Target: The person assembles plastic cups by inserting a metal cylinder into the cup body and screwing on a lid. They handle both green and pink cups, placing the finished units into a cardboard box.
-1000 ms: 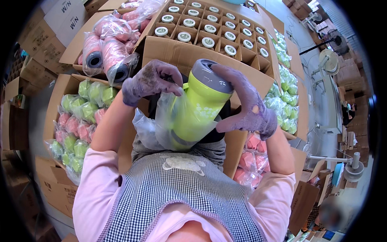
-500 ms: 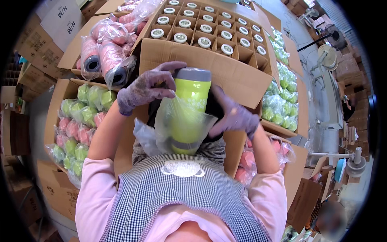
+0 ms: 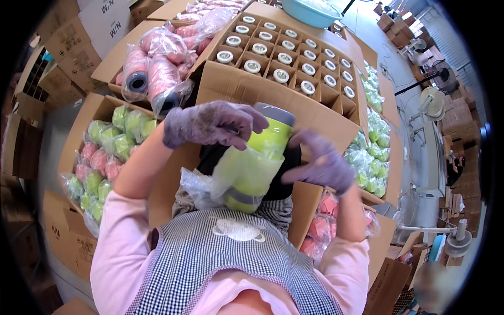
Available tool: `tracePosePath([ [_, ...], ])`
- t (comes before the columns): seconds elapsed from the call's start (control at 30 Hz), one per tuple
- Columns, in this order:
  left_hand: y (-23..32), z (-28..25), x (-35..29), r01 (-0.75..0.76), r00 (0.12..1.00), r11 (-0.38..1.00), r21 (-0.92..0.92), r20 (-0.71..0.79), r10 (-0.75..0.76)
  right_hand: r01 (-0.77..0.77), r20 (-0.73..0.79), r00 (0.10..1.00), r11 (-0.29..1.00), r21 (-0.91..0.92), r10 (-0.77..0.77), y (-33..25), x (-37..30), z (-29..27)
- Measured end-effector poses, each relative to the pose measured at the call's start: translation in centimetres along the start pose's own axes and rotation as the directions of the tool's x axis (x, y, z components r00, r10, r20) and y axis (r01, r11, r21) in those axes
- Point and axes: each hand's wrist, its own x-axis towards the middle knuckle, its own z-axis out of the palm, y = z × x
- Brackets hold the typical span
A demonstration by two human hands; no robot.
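Observation:
A lime-green bottle with a grey lid stands tilted on my lap, its top leaning to the right. Its lower part is inside a translucent plastic bag that bunches out to the left. My gloved left hand is at the bottle's upper left side, fingers curled, the thumb and a fingertip pinched at the bag's edge. To the right of the bottle, my gloved right hand is apart from it, fingers spread and slightly blurred.
Ahead is a divided carton of lidded bottles, a blue basin beyond it. Bagged pink bottles lie at upper left. Cartons of bagged green and pink pieces flank me at left and right.
The bottle has tilted to the right. My left hand has turned over and come lower beside it; my right hand has moved outward. The whole view has shifted slightly.

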Motion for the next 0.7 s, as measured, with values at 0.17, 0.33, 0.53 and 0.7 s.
tracePosePath([
  [0.17, -1.4, 0.6, -2.0, -0.018, 0.975, 0.998, -0.065, -0.222, 0.003, -0.126, -0.028, 0.991, 0.974, 0.187, 0.133, 3.8, -1.5, 6.7],
  [0.33, -3.8, -0.4, -1.6, 0.078, 0.903, 0.964, 0.256, -0.427, 0.04, 0.098, -0.251, 0.967, 0.977, 0.191, -0.048, 6.5, -0.3, 4.7],
  [0.53, -1.6, -2.2, 0.9, -0.145, 0.761, 0.988, 0.051, -0.633, 0.145, -0.108, -0.058, 0.981, 0.764, 0.636, 0.187, 3.5, 3.3, -1.4],
  [0.7, 5.9, -2.2, 5.3, -0.24, 0.651, 0.778, 0.581, -0.498, 0.573, 0.421, -0.35, 0.893, 0.796, 0.434, -0.281, -3.4, 6.2, -3.0],
])
